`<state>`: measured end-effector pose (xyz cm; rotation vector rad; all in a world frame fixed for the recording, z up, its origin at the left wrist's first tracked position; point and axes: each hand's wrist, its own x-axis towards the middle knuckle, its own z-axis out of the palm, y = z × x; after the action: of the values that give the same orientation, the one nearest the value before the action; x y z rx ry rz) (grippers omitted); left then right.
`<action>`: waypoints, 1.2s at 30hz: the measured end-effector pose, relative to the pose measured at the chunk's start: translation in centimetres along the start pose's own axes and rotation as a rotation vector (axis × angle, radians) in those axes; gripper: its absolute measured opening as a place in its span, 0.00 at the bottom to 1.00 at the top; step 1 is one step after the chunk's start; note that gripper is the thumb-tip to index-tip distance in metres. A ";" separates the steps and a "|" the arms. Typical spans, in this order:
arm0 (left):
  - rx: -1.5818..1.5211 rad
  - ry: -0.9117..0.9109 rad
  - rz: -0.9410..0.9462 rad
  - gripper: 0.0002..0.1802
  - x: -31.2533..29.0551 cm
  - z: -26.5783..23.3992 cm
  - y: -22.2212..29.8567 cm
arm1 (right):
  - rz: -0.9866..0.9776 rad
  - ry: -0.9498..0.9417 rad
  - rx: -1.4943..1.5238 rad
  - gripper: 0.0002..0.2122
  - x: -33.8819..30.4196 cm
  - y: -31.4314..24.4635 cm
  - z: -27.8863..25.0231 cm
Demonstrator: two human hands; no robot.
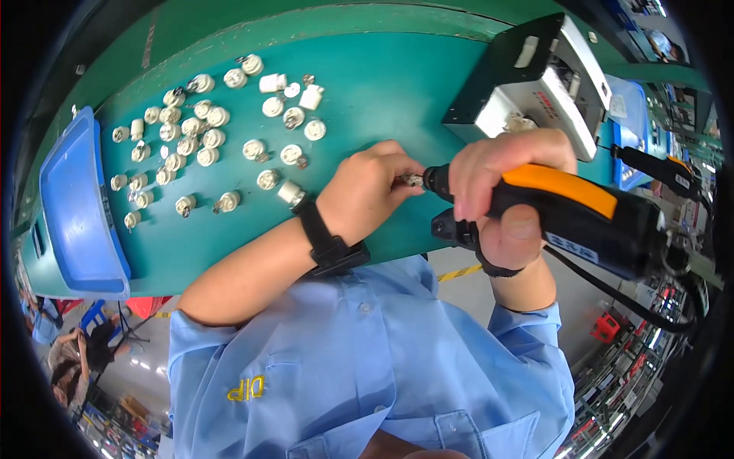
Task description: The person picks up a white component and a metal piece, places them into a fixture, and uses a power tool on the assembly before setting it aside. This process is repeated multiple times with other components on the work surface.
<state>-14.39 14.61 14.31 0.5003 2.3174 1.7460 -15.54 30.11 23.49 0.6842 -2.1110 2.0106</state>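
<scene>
In my right hand (508,172) is a black and orange electric screwdriver (562,190), its fingers wrapped around the body. Its nose points left, meeting a small metallic part (413,180) between the fingertips of my left hand (365,182). That hand is closed in a pinch, and its fingers hide most of the part. A black band (315,233) circles my left wrist. Just beyond that wrist lies a white cylindrical socket-like piece (290,192). Many similar white round pieces (213,138), several with small metal tabs, are scattered over the left half of the green mat (382,84).
An empty-looking blue tray (80,206) stands at the left edge. A black and white box-shaped device (527,84) with an opening sits at the back right. Beyond it are another black power driver (657,168) and a blue bin (628,99). A black cable (612,289) runs below my right hand.
</scene>
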 end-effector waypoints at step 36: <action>-0.020 -0.090 -0.056 0.13 -0.2 0.0 0.8 | 0.087 0.360 0.441 0.15 3.2 -0.6 -8.8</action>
<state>-14.08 14.68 15.09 0.4943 2.2291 1.6840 -19.91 37.93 26.14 0.2501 -1.5377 2.4541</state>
